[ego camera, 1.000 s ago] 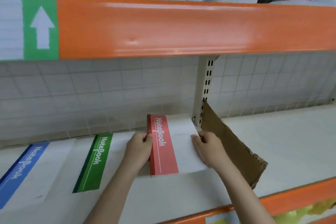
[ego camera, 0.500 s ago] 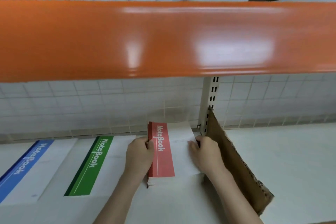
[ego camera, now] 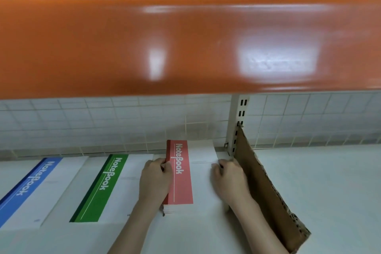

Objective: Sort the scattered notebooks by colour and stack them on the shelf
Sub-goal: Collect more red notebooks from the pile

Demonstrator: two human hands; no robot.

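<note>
The red stack [ego camera: 186, 173] is taken here as the landmark. It lies flat on the white shelf [ego camera: 319, 181], its far end close to the tiled back wall [ego camera: 103, 126], and it is held from both sides. Its left (spine) edge is gripped by the left hand [ego camera: 155, 181], whose fingers are curled round that edge; its right edge is pinched by the right hand [ego camera: 228, 179], thumb on top, the other fingers hidden below. The two-sided hold is judged to serve for squaring the notebooks, since several page edges show stepped at the near end of the stack.

Just right of the stack a cardboard divider [ego camera: 266, 192] is stood on edge, leaning against the slotted upright [ego camera: 237, 126]; it seems to be meant as a stop that closes off the row on that side. Left of the stack, just beside it, a green notebook [ego camera: 103, 187] is laid flat, and further left a blue notebook [ego camera: 26, 189] (partly cut off by the frame). One place per colour is thus kept, side by side.

Above the stack an orange rail [ego camera: 185, 47] fronts the upper shelf, which narrows the reach, so low, flat wrists are called for.

The sorting looks nearly finished; whether more notebooks remain elsewhere cannot be told.
</note>
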